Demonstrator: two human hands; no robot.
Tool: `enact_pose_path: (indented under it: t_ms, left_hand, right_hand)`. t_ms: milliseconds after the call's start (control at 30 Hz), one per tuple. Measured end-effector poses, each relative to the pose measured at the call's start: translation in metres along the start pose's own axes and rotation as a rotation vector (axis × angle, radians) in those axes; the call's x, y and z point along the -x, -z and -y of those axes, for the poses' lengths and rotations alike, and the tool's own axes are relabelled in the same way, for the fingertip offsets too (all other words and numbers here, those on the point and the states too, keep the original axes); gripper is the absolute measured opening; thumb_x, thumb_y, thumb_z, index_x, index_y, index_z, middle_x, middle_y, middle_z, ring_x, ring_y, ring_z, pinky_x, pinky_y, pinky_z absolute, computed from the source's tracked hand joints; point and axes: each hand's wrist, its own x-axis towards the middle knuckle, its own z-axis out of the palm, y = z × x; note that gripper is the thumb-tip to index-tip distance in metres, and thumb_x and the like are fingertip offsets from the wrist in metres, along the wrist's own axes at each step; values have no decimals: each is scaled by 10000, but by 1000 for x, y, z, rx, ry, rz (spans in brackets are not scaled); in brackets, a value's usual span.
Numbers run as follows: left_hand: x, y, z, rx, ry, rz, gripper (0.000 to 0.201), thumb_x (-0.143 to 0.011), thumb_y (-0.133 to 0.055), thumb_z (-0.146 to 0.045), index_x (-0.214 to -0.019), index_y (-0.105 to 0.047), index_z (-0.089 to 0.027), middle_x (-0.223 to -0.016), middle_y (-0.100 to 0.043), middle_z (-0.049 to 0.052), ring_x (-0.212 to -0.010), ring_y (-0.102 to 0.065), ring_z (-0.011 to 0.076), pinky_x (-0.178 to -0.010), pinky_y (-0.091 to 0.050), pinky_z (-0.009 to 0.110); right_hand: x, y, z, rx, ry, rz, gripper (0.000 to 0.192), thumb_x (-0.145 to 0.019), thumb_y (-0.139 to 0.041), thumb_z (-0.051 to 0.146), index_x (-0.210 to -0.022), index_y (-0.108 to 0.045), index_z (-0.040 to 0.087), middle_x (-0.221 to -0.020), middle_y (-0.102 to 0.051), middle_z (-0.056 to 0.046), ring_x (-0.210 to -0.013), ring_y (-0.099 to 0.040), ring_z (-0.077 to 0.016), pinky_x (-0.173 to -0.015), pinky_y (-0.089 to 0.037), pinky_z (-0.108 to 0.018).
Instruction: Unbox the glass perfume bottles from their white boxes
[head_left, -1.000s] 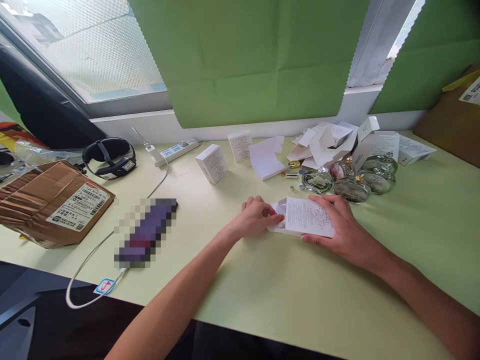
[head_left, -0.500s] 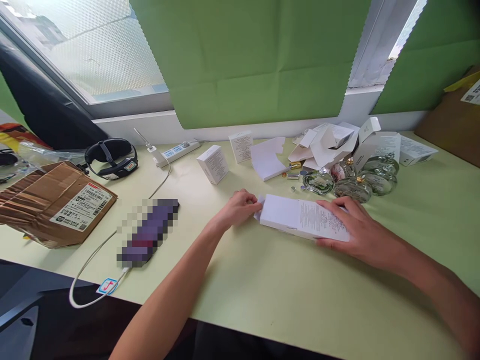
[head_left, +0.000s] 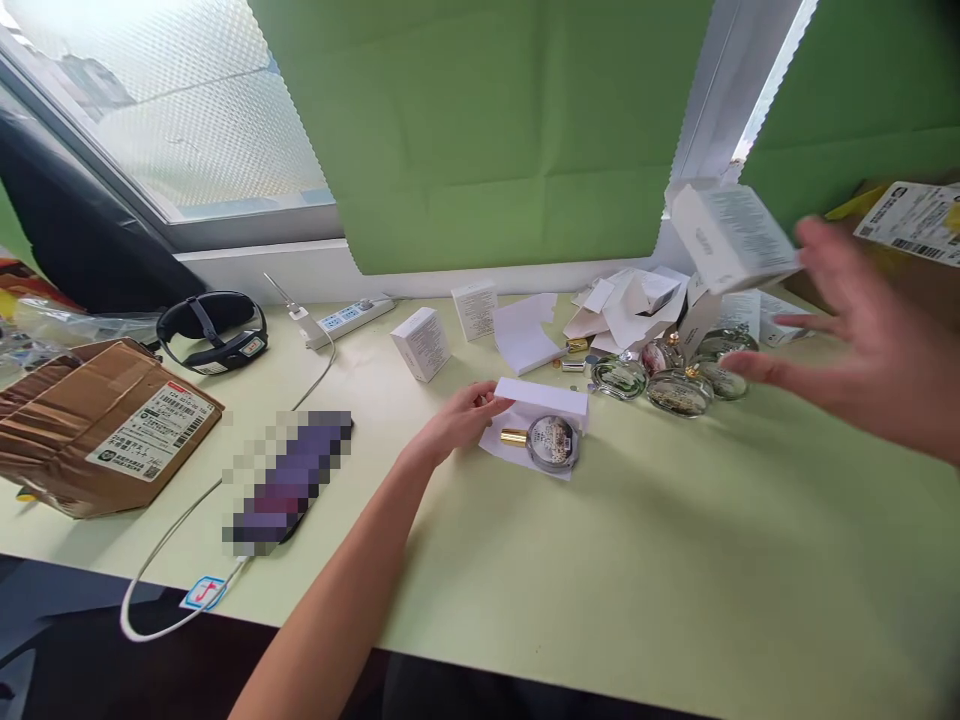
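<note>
My left hand (head_left: pixel 474 412) is closed, its fingers pinching the left end of a folded white card insert (head_left: pixel 544 396). A round clear perfume bottle (head_left: pixel 553 444) with a gold cap lies on that card. My right hand (head_left: pixel 855 325) is blurred at the far right, fingers spread and holding nothing. Just off its fingertips, a printed white box (head_left: pixel 735 238) hangs in the air, tilted. Below it, several glass perfume bottles (head_left: pixel 679 392) lie together on the table. Beside them is a heap of opened white cartons (head_left: pixel 634 305).
Two upright white boxes (head_left: pixel 421 345) and a bent white card (head_left: pixel 525 335) stand towards the back of the table (head_left: pixel 637 590). To the left are a pixelated phone (head_left: pixel 292 480) on a cable, a power strip (head_left: pixel 356 318), a headset (head_left: pixel 212 335) and a brown carton (head_left: pixel 112 430).
The printed box has come off the card insert, baring the perfume bottle. My right hand has swung up and right and let the box go. My left hand keeps its pinch.
</note>
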Motion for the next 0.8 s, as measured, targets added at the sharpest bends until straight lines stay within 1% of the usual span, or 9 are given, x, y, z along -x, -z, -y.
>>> enact_pose_path:
  t_ms: [67, 133, 200, 267, 333, 500, 600, 700, 800]
  left_hand:
    - [-3, -9, 2, 7, -31, -76, 414, -857, -589, -603, -877, -636, -192, -717, -509, -8, -647, -443, 129, -557, -349, 235]
    - [-6, -17, 4, -24, -67, -134, 426, -885, -545, -615, -810, -561, -196, -677, -444, -29, -635, -394, 120, -561, -322, 234]
    - [-8, -21, 6, -58, -104, -162, 411, -903, -528, -586, -767, -495, -199, -664, -408, -39, -641, -371, 118, -577, -316, 234]
    - [-8, -23, 7, -73, -124, -168, 401, -908, -525, -564, -746, -455, -203, -660, -393, -42, -638, -359, 117, -574, -313, 234]
    - [-9, -22, 7, -69, -115, -179, 416, -903, -534, -562, -722, -416, -207, -641, -370, -47, -614, -344, 113, -548, -296, 231]
    - [-11, -11, 4, 183, -39, -329, 389, -868, -610, -556, -765, -468, -208, -654, -479, -41, -598, -453, 106, -539, -336, 218]
    - [-10, -5, -1, 434, -72, -418, 324, -889, -612, -520, -1005, -547, -225, -966, -686, 40, -772, -626, 141, -653, -456, 247]
    - [-5, -8, -9, 365, -237, -276, 416, -930, -588, -494, -1280, -533, -276, -1381, -610, 91, -1157, -617, 202, -890, -486, 305]
    - [3, -22, -14, 137, -282, -34, 425, -976, -506, -517, -1259, -616, -220, -1221, -687, 114, -1042, -636, 200, -898, -481, 319]
  right_hand:
    - [13, -27, 23, -161, 64, 140, 558, -853, -637, 647, -1340, -575, 380, -1416, -615, -53, -1101, -681, -319, -926, -547, -498]
    - [31, -63, 40, -253, 284, 399, 325, -918, -597, 571, -1078, -693, 305, -1199, -721, -37, -1090, -682, -278, -977, -542, -454]
    - [48, -101, 51, -282, 466, 517, 421, -933, -604, 510, -1294, -605, 294, -1365, -641, -54, -1311, -556, -290, -1126, -446, -475]
    - [59, -134, 54, -241, 521, 510, 673, -925, -619, 501, -1522, -392, 289, -1581, -438, -82, -1481, -351, -316, -1198, -346, -536]
    - [64, -152, 53, -204, 517, 507, 728, -952, -589, 469, -1585, -276, 293, -1626, -361, -96, -1510, -291, -311, -1204, -327, -550]
    - [66, -139, 43, -348, 409, 549, 756, -929, -630, 459, -1578, -264, 335, -1501, -483, -90, -1399, -449, -289, -1148, -416, -498]
    - [65, -120, 35, -512, 213, 634, 825, -881, -677, 518, -1571, -243, 390, -1418, -544, -54, -1266, -569, -263, -1067, -497, -456]
    - [61, -116, 29, -597, 94, 598, 726, -875, -682, 517, -1515, -367, 379, -1342, -579, -46, -1246, -573, -258, -1068, -487, -448]
    - [58, -122, 27, -624, 9, 558, 602, -893, -646, 530, -1440, -473, 346, -1312, -578, -59, -1265, -555, -272, -1061, -487, -467]
